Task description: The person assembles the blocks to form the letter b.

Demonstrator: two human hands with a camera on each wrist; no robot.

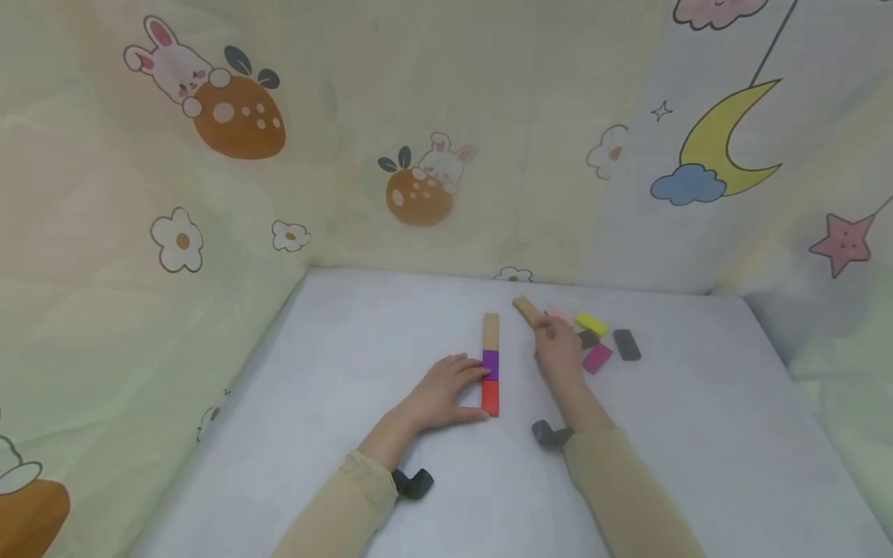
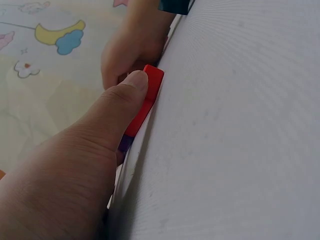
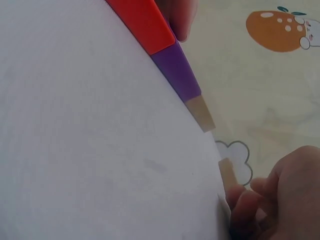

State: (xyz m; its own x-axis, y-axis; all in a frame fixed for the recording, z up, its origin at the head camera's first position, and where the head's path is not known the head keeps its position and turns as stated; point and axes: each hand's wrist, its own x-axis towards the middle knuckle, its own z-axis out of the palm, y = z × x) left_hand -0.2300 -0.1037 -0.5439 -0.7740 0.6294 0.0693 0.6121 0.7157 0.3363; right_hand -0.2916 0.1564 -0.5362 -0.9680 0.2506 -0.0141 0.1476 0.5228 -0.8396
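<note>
A red block (image 1: pixel 491 398), a purple block (image 1: pixel 491 364) and a plain wooden block (image 1: pixel 491 332) lie end to end in a straight row on the white table. My left hand (image 1: pixel 445 391) is at the left of this row, its thumb against the near end of the red block and a fingertip on the purple one. Farther right, my right hand (image 1: pixel 560 350) pinches another plain wooden block (image 1: pixel 526 310) by its near end; this block slants to the right of the row's far end. In the right wrist view the fingers (image 3: pixel 245 207) cover its lower part.
Around my right hand lie a yellow block (image 1: pixel 591 324), a magenta block (image 1: pixel 597 358), a pale pink block (image 1: pixel 558 315) and dark blocks, one dark block (image 1: pixel 626 345) farthest right. A patterned cloth (image 1: pixel 516 155) rises behind the table (image 1: pixel 335 325).
</note>
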